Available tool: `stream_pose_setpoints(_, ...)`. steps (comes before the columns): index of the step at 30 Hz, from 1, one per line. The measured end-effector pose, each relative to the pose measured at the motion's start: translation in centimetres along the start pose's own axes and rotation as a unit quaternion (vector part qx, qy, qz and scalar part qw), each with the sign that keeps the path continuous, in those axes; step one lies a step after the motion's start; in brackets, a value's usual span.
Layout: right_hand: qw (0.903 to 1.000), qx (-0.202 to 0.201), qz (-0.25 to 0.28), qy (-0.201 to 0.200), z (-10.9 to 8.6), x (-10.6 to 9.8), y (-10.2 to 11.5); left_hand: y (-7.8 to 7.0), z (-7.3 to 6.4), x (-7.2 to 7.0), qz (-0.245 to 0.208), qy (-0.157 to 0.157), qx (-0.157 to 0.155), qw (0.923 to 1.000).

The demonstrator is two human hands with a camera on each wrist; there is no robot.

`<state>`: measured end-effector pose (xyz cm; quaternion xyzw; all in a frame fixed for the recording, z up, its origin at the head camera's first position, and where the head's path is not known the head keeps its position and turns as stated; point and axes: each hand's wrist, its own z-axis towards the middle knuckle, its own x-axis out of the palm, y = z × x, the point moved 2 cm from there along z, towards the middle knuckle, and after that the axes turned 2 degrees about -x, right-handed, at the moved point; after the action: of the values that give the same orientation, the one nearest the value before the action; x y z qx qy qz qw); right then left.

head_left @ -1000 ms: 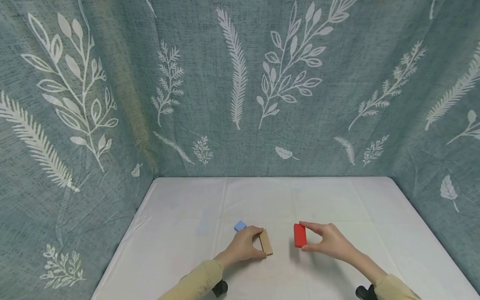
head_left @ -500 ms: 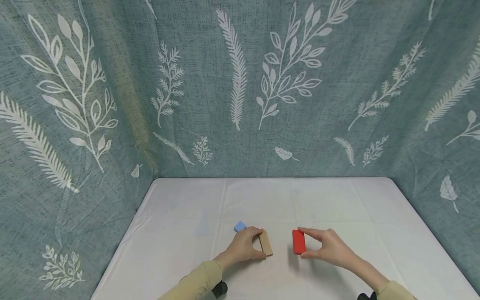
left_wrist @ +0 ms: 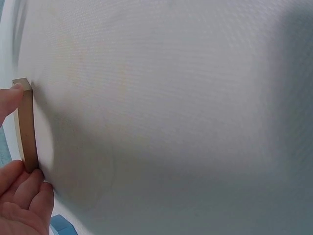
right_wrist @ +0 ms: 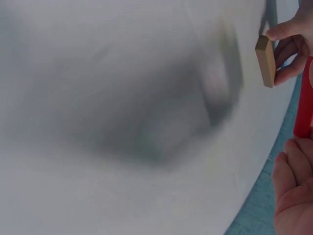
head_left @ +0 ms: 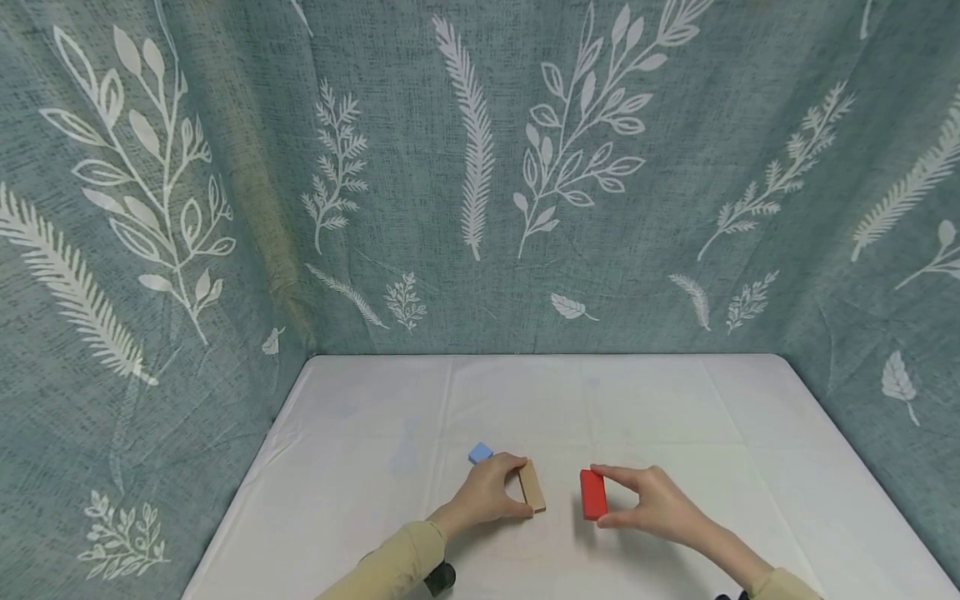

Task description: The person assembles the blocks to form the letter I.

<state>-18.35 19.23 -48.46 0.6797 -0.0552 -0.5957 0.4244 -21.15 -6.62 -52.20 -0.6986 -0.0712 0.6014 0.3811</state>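
Observation:
Between thumb and fingers my left hand grips a tan wooden block by its two ends. In the left wrist view that wooden block rests on the white cloth. A red block is pinched end to end by my right hand, to the right of the wooden one and apart from it. Its shadow on the cloth suggests it is lifted. Just beyond the left hand lies a small blue block, partly hidden by that hand.
White cloth covers the table. Teal curtains with white leaf patterns hang at the back and along both sides. A black wrist device sits below the left sleeve.
My right hand has brought the red block nearer to me and slightly left, toward the wooden block. The left hand and the blue block have stayed put.

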Motion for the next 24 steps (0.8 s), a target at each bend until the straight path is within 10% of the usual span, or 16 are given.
stream_pose_setpoints(24, 0.9989, -0.018, -0.011, 0.042, -0.8, 2.5, -1.0, 0.1, 0.1, 0.1, 0.002, -0.001, -0.002, 1.0)
